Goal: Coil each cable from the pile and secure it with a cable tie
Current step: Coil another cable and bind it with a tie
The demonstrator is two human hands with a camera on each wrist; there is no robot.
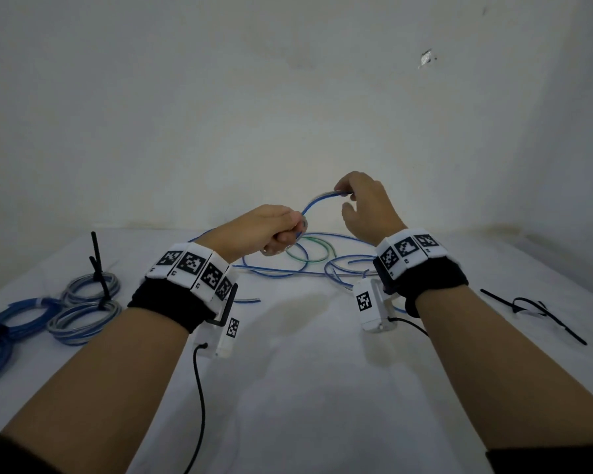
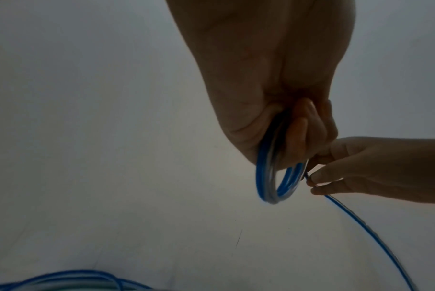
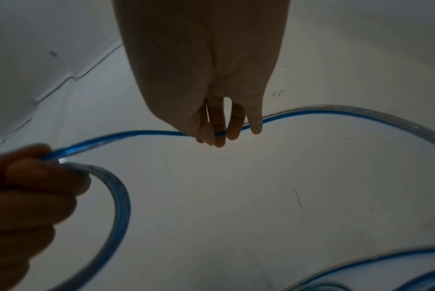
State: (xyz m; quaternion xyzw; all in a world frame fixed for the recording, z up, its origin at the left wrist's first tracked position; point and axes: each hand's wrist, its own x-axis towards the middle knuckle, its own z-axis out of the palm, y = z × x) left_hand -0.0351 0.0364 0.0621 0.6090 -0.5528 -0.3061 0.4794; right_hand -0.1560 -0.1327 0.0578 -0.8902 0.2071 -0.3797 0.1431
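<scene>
The fingers of the right hand pinch a blue cable between thumb and fingertips, held up above the table. From that pinch the cable arches down and to the left into the left hand, whose fingers are curled tight around a small coil of the same cable; in the left wrist view several blue and clear turns hang as a loop below the curled fingers. On the far side of the right fingers the cable runs on in a wide curve and drops toward the table. Below and just beyond both hands lies the loose pile of blue cables, with a green cable looped among them, directly under the left fingers. Well to the left of the left fingers, three finished coils lie on the table, each bound by a black cable tie whose tail sticks upward. Well to the right of the right fingers, spare black ties lie on the white surface. Both wrists wear black bands carrying white marker tiles and a small camera box.
</scene>
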